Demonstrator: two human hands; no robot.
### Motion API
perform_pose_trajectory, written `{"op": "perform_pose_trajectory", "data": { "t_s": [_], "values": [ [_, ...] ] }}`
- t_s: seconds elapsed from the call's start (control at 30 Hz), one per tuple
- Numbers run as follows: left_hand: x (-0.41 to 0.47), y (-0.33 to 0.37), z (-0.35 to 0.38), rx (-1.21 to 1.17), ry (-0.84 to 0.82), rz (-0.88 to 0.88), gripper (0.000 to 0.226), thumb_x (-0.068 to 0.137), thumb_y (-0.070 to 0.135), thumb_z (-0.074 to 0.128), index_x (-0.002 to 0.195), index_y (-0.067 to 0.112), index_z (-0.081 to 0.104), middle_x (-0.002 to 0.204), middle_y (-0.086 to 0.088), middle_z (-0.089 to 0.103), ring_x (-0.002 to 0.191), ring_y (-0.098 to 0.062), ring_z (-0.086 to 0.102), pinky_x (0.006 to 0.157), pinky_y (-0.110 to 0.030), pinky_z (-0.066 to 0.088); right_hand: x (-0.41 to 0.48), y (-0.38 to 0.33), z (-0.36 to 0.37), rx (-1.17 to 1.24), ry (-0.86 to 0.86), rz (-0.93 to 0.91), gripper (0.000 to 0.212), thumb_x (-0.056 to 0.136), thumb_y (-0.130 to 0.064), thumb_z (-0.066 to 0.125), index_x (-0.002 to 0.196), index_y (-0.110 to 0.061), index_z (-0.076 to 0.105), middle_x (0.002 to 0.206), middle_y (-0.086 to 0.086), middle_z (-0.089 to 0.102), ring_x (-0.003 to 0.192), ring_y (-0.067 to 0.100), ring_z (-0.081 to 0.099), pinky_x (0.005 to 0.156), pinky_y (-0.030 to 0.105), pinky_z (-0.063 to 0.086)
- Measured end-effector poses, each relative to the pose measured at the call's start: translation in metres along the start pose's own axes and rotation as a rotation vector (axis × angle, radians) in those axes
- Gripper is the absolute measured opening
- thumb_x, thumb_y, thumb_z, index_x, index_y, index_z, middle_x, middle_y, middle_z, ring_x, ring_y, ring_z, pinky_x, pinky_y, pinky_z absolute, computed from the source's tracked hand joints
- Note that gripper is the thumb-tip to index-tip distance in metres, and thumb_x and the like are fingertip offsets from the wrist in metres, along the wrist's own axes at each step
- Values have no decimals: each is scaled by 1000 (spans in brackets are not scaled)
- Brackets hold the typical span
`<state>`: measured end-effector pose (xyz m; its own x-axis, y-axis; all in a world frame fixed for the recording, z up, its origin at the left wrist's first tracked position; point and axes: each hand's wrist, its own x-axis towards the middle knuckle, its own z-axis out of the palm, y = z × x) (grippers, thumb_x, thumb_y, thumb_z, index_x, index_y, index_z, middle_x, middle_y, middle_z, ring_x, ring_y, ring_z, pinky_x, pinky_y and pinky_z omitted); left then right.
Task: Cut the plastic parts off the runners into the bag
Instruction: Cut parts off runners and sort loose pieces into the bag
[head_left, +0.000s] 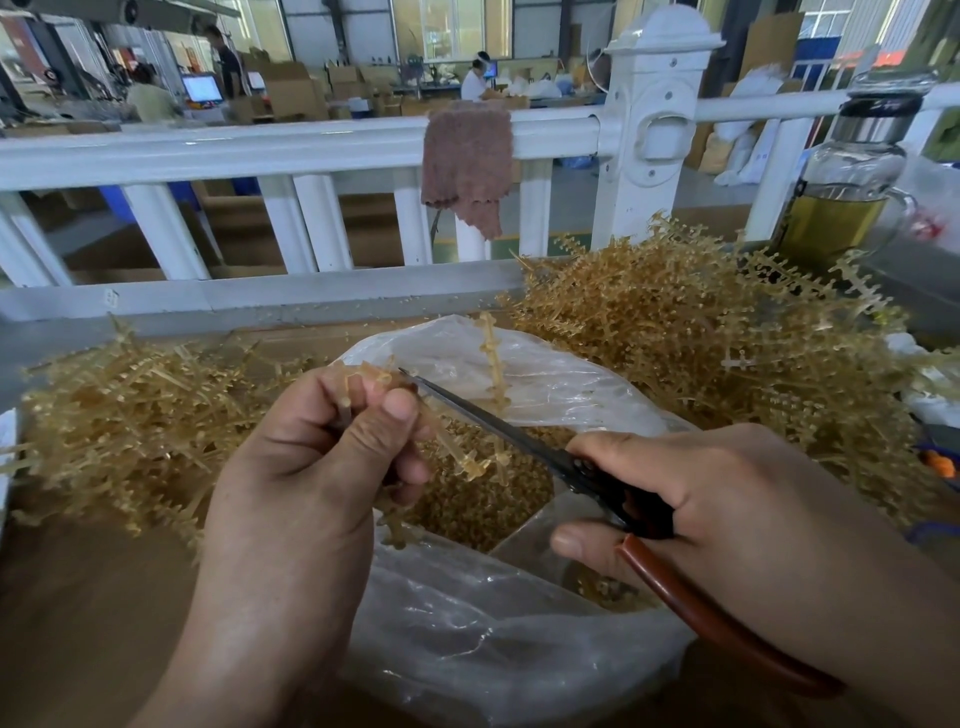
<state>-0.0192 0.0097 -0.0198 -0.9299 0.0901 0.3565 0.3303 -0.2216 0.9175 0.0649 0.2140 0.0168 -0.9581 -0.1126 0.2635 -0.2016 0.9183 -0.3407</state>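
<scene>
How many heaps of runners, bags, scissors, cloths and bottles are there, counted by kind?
Heaps of amber plastic runners: 2
Clear plastic bag: 1
Dark-bladed scissors with brown handles: 1
Brown fuzzy cloth: 1
Glass bottle of yellow liquid: 1
Total: 6

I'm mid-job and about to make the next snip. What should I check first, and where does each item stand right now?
1. Runner gripped by the left hand: ok.
2. Scissors held in the right hand: ok.
3. Bag open beneath the runner, cut parts inside: ok.
4. Blade tip clear of the left fingers: not ok, it points close beside them.
5. Blades set round a part: cannot tell; they look closed.
6. Parts left on this runner: ok, some show at its lower end.
</scene>
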Motion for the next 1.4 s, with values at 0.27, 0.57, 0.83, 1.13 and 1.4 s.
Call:
{"op": "perform_pose_trajectory", "data": {
  "t_s": [0.27, 0.57, 0.83, 1.13, 1.4],
  "values": [
    [-1, 1, 2, -18, 14, -26, 19, 75, 32, 69, 78, 14, 66, 66, -2, 65, 53, -10, 56, 48, -16, 46, 0, 0, 0, -19, 9, -9, 67, 75, -81, 35, 111, -30, 60, 63, -12, 62, 59, 2, 59, 55, 26, 48],
    [1, -1, 0, -28, -34, -51, 9, 81, 26, 69, 75, 19, 68, 73, -3, 68, 56, -11, 56, 50, -19, 47, 1, 5, -1, 15, -58, 16, 76, 71, -85, 34, 117, -29, 55, 78, -10, 70, 69, 3, 64, 58, 28, 52],
    [1, -2, -1, 25, -5, 27, 14, 88, 31, 66, 86, 18, 63, 70, -2, 66, 56, -14, 59, 50, -19, 48, 1, 4, 1, 5, -69, 37, 75, 68, -88, 33, 118, -35, 48, 82, -15, 68, 76, 1, 63, 61, 26, 52],
    [2, -7, -4, -130, -33, 13, 7, 87, 25, 67, 80, 26, 63, 78, -5, 64, 71, -20, 60, 64, -27, 54, 1, -2, 0, 50, -84, 65, 71, 68, -87, 37, 117, -38, 50, 86, -18, 65, 76, -1, 61, 58, 26, 52],
    [3, -8, -2, -195, -58, 4, 7, 85, 25, 69, 82, 23, 63, 79, -2, 62, 72, -17, 58, 66, -28, 51, 2, -3, 1, 74, -80, 59, 61, 68, -86, 37, 108, -43, 53, 86, -23, 60, 74, -2, 59, 64, 20, 48]
  ]
}}
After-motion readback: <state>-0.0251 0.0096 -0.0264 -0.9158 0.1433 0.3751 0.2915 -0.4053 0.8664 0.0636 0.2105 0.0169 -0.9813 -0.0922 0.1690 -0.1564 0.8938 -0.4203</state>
